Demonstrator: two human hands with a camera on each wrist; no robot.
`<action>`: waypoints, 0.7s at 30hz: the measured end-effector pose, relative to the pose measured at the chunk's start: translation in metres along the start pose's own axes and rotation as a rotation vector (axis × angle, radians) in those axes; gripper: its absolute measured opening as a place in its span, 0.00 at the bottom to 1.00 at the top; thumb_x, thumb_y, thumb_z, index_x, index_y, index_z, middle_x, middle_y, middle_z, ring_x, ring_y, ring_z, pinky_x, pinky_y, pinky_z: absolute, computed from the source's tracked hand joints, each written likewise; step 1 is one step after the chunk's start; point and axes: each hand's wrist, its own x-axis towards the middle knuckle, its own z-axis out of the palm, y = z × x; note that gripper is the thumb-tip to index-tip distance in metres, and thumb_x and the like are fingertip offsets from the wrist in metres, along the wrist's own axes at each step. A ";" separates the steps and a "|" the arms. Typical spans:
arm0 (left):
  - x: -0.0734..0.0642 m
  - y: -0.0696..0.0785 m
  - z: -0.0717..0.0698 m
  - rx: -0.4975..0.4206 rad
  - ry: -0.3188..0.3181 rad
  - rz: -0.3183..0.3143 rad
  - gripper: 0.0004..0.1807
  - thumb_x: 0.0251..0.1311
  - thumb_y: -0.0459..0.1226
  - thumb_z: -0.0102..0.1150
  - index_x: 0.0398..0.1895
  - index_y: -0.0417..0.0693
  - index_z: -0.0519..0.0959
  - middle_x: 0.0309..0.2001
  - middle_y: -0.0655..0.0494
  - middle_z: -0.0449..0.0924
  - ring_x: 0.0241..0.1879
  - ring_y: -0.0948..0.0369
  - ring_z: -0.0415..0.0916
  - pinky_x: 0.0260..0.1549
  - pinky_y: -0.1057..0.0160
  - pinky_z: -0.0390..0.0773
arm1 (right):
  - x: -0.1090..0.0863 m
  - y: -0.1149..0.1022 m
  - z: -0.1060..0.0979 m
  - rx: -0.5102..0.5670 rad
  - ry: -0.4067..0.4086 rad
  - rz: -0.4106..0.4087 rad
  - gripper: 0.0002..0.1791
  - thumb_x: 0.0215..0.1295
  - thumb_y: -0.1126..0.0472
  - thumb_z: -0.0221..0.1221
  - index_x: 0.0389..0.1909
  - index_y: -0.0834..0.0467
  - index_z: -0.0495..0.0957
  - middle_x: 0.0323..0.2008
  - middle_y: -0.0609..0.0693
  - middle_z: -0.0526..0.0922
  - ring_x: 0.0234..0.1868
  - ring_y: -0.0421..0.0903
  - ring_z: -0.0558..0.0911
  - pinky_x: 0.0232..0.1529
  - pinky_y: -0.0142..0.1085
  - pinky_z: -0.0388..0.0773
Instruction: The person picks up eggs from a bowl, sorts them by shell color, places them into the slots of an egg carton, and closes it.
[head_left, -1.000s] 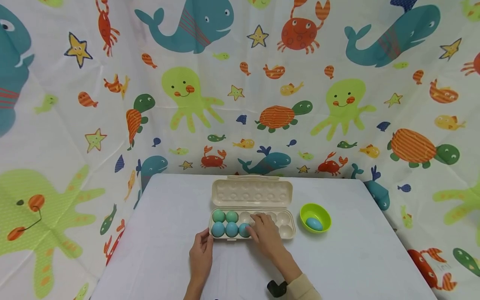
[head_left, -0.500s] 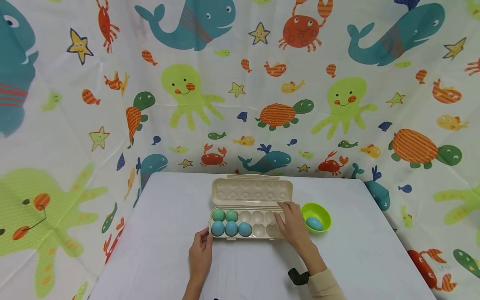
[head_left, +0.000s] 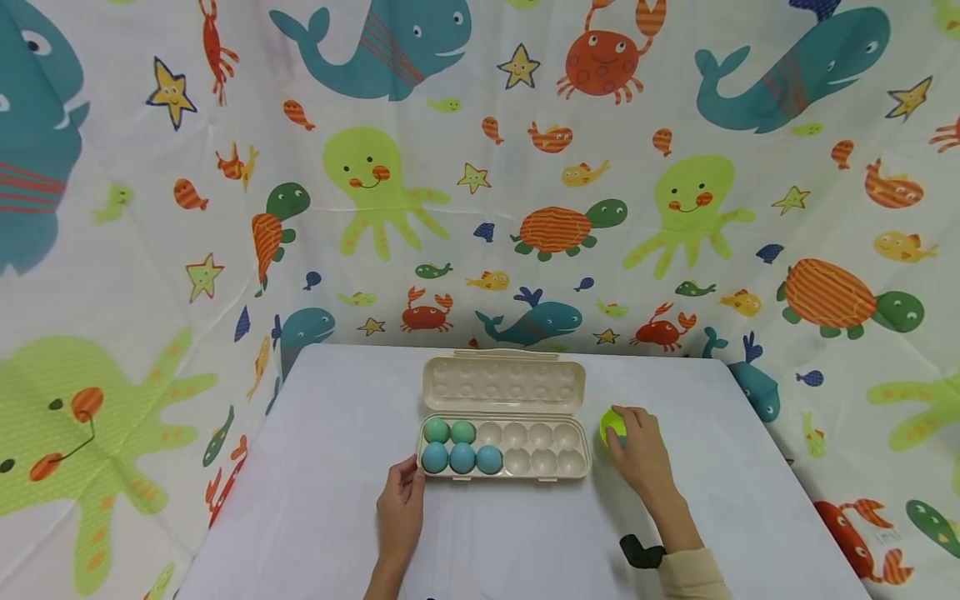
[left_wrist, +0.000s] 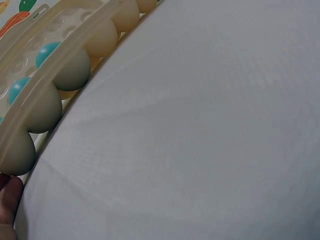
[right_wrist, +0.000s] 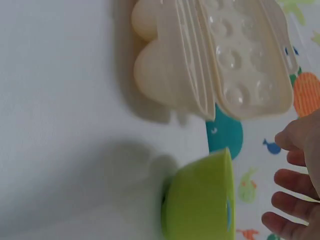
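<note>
An opened beige egg carton (head_left: 543, 477) lies on the table, its lid (head_left: 504, 385) folded back. At its left end sit two green eggs (head_left: 450, 431) in the back row and three blue eggs (head_left: 462, 458) in front; the cups further right hold nothing. My left hand (head_left: 401, 504) grips the carton's front left corner, and one fingertip (left_wrist: 10, 200) shows below that end in the left wrist view. Over the lime-green bowl (right_wrist: 200, 200) hovers my right hand (head_left: 645, 450), fingers loosely spread and holding nothing. A blue egg (right_wrist: 228, 215) in the bowl is mostly hidden.
A white cloth covers the table (head_left: 322, 417). Behind it and along both sides hangs a curtain (head_left: 480, 183) printed with sea animals. A black strap piece (head_left: 641, 552) hangs at my right wrist beside the beige sleeve (head_left: 693, 575).
My right hand has left the third blue egg in the front row and moved right, across the carton, to above the bowl. The left hand stays at the carton's corner.
</note>
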 end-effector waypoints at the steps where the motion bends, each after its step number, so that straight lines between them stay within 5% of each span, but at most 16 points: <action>1: 0.000 0.000 0.000 0.000 0.000 0.000 0.15 0.72 0.39 0.55 0.57 0.42 0.77 0.54 0.45 0.83 0.47 0.66 0.80 0.44 0.83 0.78 | -0.001 0.004 -0.002 -0.005 -0.015 0.019 0.20 0.63 0.64 0.64 0.54 0.68 0.77 0.50 0.65 0.79 0.50 0.63 0.76 0.45 0.55 0.81; 11: 0.001 0.001 0.000 0.012 0.009 0.015 0.15 0.72 0.38 0.56 0.57 0.42 0.77 0.53 0.46 0.84 0.47 0.69 0.80 0.44 0.82 0.79 | -0.008 0.028 -0.020 -0.047 -0.208 0.129 0.23 0.65 0.62 0.62 0.58 0.70 0.75 0.53 0.70 0.77 0.55 0.67 0.74 0.53 0.61 0.78; 21: -0.001 0.003 0.000 0.044 0.023 0.010 0.14 0.71 0.37 0.56 0.56 0.42 0.78 0.52 0.46 0.84 0.49 0.57 0.83 0.45 0.73 0.84 | -0.003 0.032 -0.023 -0.051 -0.421 0.164 0.19 0.63 0.67 0.64 0.53 0.69 0.78 0.53 0.68 0.79 0.57 0.67 0.76 0.59 0.61 0.76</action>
